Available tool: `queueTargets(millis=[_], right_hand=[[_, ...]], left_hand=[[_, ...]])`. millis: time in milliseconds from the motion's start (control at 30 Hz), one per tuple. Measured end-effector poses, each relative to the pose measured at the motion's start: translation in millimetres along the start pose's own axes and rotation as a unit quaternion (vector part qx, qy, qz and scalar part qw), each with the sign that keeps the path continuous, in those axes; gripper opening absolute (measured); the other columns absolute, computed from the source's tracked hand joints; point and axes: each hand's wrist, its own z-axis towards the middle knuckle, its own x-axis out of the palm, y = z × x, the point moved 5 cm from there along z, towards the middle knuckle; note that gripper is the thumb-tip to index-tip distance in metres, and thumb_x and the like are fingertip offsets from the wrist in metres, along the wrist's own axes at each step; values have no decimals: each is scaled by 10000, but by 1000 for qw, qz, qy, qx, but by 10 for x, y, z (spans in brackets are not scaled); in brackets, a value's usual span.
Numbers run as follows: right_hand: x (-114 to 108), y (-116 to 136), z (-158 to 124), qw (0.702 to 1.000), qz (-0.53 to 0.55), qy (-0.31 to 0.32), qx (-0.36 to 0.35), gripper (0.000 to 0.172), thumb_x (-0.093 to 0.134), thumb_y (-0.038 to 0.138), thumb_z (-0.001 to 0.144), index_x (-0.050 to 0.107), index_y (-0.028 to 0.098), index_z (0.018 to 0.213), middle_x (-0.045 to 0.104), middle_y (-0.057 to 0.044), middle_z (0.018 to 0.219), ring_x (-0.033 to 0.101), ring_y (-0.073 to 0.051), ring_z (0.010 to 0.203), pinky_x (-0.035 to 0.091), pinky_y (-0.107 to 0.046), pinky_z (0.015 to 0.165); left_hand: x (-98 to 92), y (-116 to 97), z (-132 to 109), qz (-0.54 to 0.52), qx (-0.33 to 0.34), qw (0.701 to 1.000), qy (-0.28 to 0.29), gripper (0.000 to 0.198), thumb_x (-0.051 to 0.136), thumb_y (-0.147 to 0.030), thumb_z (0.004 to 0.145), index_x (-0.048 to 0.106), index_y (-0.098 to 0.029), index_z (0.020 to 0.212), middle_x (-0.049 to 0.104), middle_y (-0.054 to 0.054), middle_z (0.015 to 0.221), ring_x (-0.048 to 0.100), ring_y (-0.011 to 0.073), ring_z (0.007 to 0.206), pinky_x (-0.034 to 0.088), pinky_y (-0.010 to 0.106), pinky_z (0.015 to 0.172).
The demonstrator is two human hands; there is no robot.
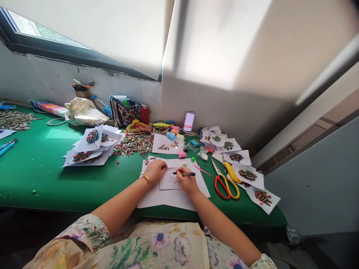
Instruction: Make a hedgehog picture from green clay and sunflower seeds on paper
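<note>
My right hand (186,180) is closed around a black pen (190,174), its tip over a small white paper (167,183) that bears thin drawn lines. My left hand (155,172) rests at that paper's upper left corner; its fingers are curled, and whether they hold anything is hidden. Under the small paper lie larger white sheets (153,200). A few seeds (150,160) sit above my left hand. To the right of the pen lies a pink tool (202,170), with a green clay lump (193,159) above it.
Red-and-yellow scissors (226,186) and a yellow-handled cutter (232,172) lie at right, beside papers with seed pictures (247,174). More such papers (92,136) are stacked at left. Behind are a seed pile (137,144), a red bottle (145,114) and a striped bag (122,110).
</note>
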Motion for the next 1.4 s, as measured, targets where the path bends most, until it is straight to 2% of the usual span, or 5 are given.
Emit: queueTargets(millis=[367, 633, 733, 933, 1400], right_hand=[[-172, -174, 176, 997, 69, 32, 0, 157, 509, 351, 800, 604, 227, 810, 608, 11, 692, 549, -160, 606, 427, -266, 535], [-352, -81, 208, 994, 90, 58, -35, 285, 505, 415, 834, 647, 217, 980, 673, -35, 862, 642, -177, 757, 521, -299, 663], [-366, -42, 178, 995, 69, 61, -41, 247, 541, 394, 809, 666, 215, 925, 682, -28, 870, 633, -170, 750, 508, -292, 673], [-386, -146, 92, 1000, -8, 17, -15, 159, 513, 305, 770, 619, 218, 690, 597, 14, 630, 544, -163, 612, 413, -276, 566], [-329, -214, 9, 998, -63, 25, -17, 180, 512, 309, 807, 667, 235, 753, 684, 10, 731, 594, -162, 692, 425, -258, 626]], left_hand=[[-58, -208, -90, 34, 4, 999, -11, 172, 531, -184, 860, 699, -209, 833, 697, 60, 886, 607, 220, 910, 393, 343, 817], [36, -313, -11, 38, -26, 999, 4, 183, 513, -214, 868, 695, -215, 853, 702, 56, 877, 618, 209, 814, 413, 314, 720], [82, -360, 31, 32, -20, 999, 10, 173, 521, -222, 867, 692, -221, 850, 702, 47, 879, 618, 205, 822, 418, 306, 724], [152, -402, 51, 13, -11, 1000, 11, 165, 525, -220, 863, 691, -215, 863, 699, 48, 908, 617, 201, 857, 429, 304, 760], [174, -392, 50, 11, -3, 1000, 8, 167, 522, -242, 878, 685, -214, 858, 695, 51, 921, 619, 207, 882, 437, 313, 787]])
